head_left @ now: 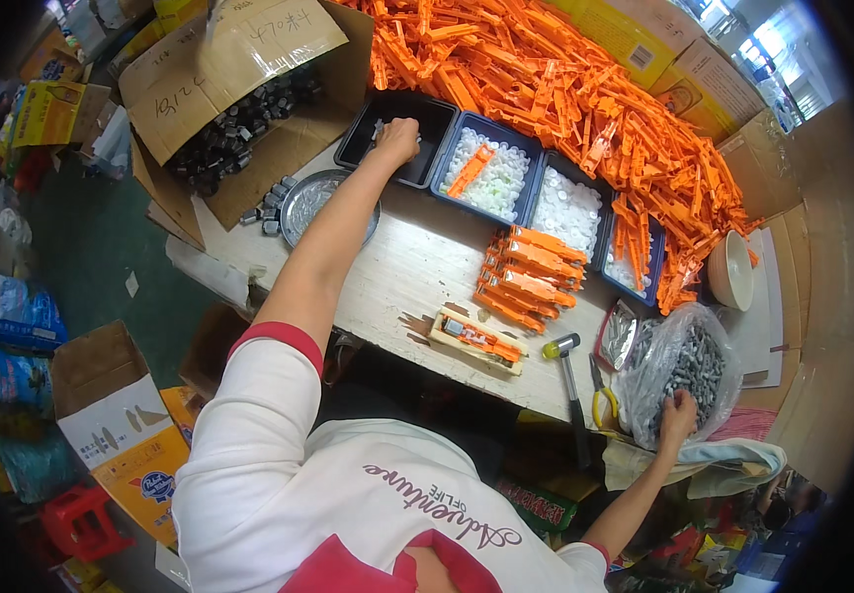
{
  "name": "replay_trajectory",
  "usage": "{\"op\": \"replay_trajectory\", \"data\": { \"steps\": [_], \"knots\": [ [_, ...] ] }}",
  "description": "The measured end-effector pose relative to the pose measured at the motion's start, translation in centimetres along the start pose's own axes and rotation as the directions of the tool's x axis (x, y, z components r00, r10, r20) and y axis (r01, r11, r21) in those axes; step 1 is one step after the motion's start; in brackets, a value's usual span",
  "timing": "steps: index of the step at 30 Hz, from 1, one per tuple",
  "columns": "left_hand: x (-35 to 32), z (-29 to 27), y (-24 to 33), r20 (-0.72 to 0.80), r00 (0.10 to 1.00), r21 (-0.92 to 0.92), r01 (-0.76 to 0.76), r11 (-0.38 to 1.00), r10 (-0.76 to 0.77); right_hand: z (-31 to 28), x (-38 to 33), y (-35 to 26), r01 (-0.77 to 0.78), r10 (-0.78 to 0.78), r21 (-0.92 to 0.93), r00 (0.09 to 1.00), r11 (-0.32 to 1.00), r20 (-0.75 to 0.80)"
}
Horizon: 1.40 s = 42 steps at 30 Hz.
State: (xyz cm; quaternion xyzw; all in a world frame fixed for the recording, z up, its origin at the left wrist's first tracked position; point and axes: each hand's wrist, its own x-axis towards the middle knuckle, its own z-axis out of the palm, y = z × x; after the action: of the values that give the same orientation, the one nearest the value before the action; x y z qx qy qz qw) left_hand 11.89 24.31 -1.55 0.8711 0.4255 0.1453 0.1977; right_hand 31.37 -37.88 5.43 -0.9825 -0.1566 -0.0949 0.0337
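Note:
My left hand (397, 141) reaches over a black bin (437, 124) at the back of the table, its fingers closed; small dark pieces lie under them. At the right, my right hand (679, 417) dips its closed fingertips into a clear plastic bag (728, 371) of small grey parts (692, 371). What either hand pinches is hidden. Between them a pale wooden holder (449, 339) carries an orange plastic piece (491, 343). Behind it sits a stack of orange pieces (531, 277) with parts fitted in them. A hammer (569, 381) and yellow-handled pliers (602, 395) lie beside the bag.
A large heap of orange plastic pieces (546, 79) covers the table's back. Blue bins (462, 203) hold small white parts. A round metal tray (298, 212) and a carton (175, 109) of dark metal parts stand left. A white bowl (730, 272) stands right.

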Motion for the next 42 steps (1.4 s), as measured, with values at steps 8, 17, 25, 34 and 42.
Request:
{"op": "replay_trajectory", "data": {
  "steps": [8, 17, 25, 34, 42],
  "knots": [
    [-0.9, -1.8, -0.7, 0.058, 0.997, 0.025, 0.047, 0.999, -0.048, 0.3, -0.2, -0.4, 0.059, -0.056, 0.065, 0.997, 0.996, -0.059],
    [-11.3, -9.3, -1.5, -0.187, 0.982, -0.806, -0.158, 0.570, 0.008, 3.9, -0.4, 1.3, 0.213, -0.200, 0.092, 0.971, 0.973, -0.134],
    [-21.3, -9.7, -7.3, -0.246, 0.967, -0.407, -0.161, 0.899, 0.062, 0.6, -0.9, -3.4, 0.228, -0.066, 0.295, 0.879, 0.928, -0.472],
    [-21.0, -6.2, -7.0, -0.262, 0.940, -0.080, -0.248, 0.965, 0.220, 0.4, -2.3, -8.2, 0.463, -0.291, 0.294, 0.829, 0.836, -0.478],
    [-20.6, -5.7, -7.2, -0.209, 0.960, -0.136, -0.215, 0.967, 0.184, 1.0, -3.6, -9.9, 0.398, -0.209, 0.532, 0.901, 0.748, -0.380]
  ]
}}
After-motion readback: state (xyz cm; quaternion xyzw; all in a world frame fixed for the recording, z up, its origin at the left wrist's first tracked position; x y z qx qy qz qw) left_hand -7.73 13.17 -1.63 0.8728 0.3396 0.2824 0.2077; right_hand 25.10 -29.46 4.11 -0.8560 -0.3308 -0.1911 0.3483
